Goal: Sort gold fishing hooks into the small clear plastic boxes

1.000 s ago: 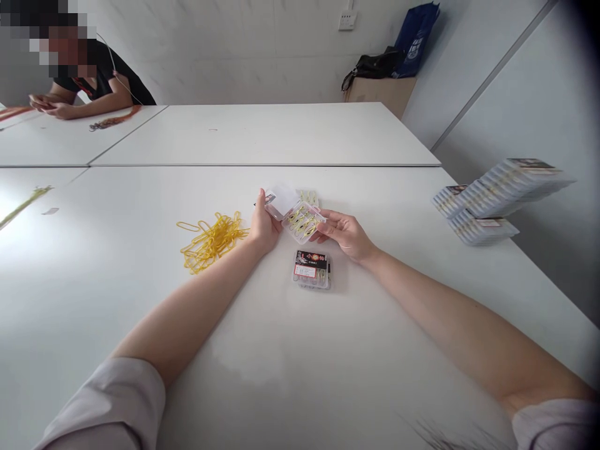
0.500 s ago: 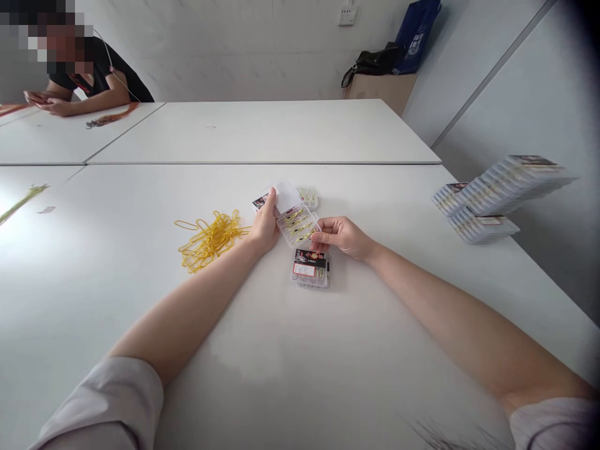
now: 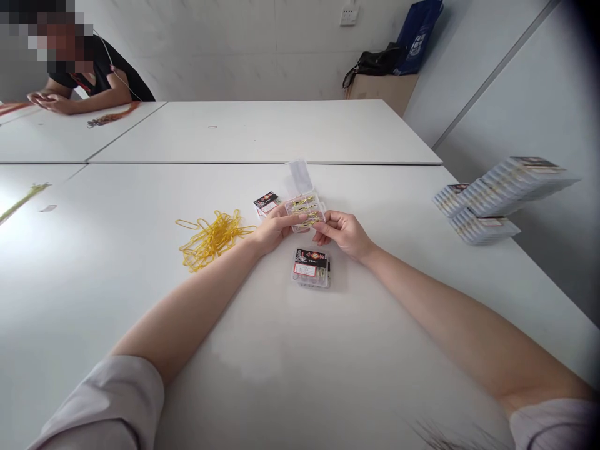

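Note:
A small clear plastic box (image 3: 305, 209) with yellow clips inside rests on the white table (image 3: 290, 337), its lid (image 3: 298, 175) standing open at the back. My left hand (image 3: 274, 229) pinches the box's left front corner. My right hand (image 3: 341, 232) pinches its right front corner. A closed box with a black and red label (image 3: 312, 269) lies just in front of my hands. A loose label card (image 3: 266, 202) lies to the left of the open box. A heap of yellow rubber bands (image 3: 212, 236) sits further left.
Stacks of similar boxes (image 3: 497, 197) lean at the table's right edge. A second white table (image 3: 272, 131) adjoins at the back. Another person sits at the far left table with their hands on it. A cardboard box with bags (image 3: 382, 81) stands by the wall.
The open box came down from my hands onto the table and turned, lid now upright at the back. My left hand let go of the lid and moved to the box's front corner.

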The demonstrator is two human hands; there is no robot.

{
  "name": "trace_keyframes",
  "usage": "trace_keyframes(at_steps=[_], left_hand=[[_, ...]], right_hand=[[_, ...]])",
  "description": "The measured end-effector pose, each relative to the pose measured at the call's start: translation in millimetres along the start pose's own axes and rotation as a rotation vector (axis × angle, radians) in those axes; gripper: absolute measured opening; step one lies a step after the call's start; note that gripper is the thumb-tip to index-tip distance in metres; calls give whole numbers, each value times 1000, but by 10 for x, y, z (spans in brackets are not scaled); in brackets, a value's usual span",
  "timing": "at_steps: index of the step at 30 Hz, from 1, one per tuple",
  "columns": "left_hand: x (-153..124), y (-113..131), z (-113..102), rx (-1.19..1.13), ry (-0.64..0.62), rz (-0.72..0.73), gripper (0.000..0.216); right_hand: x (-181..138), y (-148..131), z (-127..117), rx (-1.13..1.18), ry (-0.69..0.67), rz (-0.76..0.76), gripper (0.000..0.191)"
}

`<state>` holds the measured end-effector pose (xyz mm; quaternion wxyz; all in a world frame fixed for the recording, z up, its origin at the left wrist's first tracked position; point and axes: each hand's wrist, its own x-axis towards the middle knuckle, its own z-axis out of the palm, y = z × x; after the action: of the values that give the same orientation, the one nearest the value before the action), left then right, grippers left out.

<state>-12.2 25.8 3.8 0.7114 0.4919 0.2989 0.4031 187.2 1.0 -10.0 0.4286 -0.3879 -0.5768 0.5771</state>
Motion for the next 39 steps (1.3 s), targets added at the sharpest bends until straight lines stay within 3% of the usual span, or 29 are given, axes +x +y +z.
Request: trace_keyframes(at_steps=[7, 17, 24, 29, 39], left_hand=[[19, -38, 12, -13, 39, 34, 37], [-5, -23, 78, 13, 32, 89, 44], [15, -53, 43, 44, -9, 91, 50], [10, -67, 39, 108, -50, 52, 52], [42, -115, 14, 190, -49, 55, 58]], right_hand=[[12, 12, 6, -40, -18, 55, 47], [5, 2, 3, -74, -53, 67, 47], [-2, -36, 13, -133, -18, 60, 58], [11, -26, 0, -173, 29, 67, 54], [36, 42, -46, -192, -14, 87, 41]])
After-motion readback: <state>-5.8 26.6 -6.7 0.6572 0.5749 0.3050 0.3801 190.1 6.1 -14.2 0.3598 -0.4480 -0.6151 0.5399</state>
